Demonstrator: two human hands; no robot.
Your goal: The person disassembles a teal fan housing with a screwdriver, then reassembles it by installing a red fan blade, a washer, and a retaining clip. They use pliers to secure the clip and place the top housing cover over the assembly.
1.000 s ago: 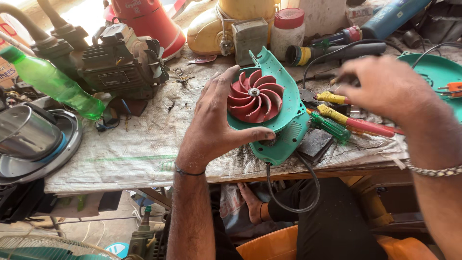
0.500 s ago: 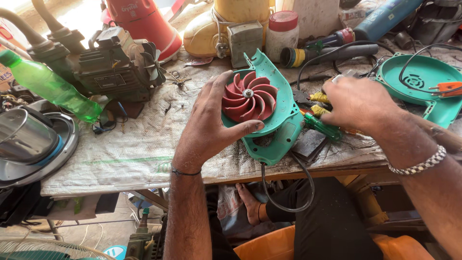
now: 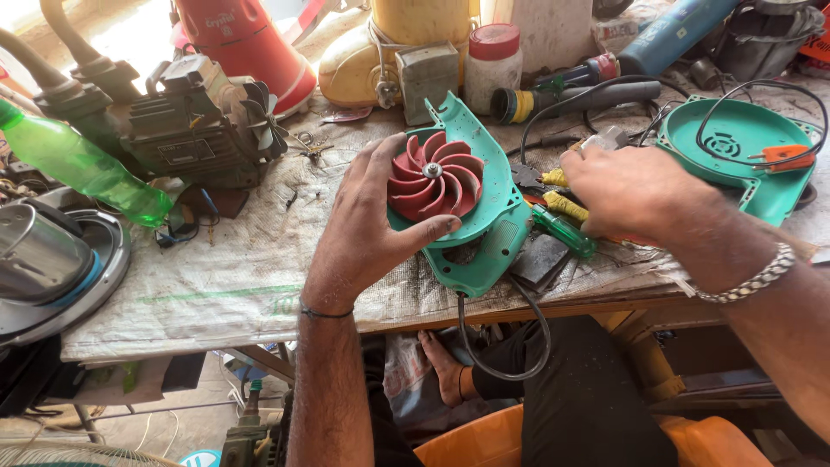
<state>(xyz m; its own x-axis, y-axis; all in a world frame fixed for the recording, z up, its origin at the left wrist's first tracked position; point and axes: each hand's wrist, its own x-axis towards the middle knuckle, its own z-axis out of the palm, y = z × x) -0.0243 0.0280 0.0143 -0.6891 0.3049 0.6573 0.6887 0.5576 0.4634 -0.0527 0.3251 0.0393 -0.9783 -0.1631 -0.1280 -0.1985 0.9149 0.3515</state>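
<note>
My left hand (image 3: 367, 227) grips a green blower housing half (image 3: 488, 220) at its left edge, tilting it up off the workbench. A red impeller fan (image 3: 435, 183) sits in the housing, with my thumb and fingers on either side of it. A black cord (image 3: 510, 333) hangs from the housing's handle. My right hand (image 3: 635, 195) rests palm down over several screwdrivers with yellow and green handles (image 3: 562, 220), just right of the housing. Whether its fingers hold one is hidden. The other green housing half (image 3: 735, 147) lies at the far right.
A dark motor unit (image 3: 194, 130) and a green plastic bottle (image 3: 82, 169) stand at the left, with a metal pot (image 3: 39, 251) at the edge. A red-lidded jar (image 3: 493, 65), a yellow tank (image 3: 389, 52) and a red can (image 3: 246, 43) line the back.
My right hand has come down from above the bench onto the screwdrivers. My left hand has kept its hold on the housing, which has tilted slightly.
</note>
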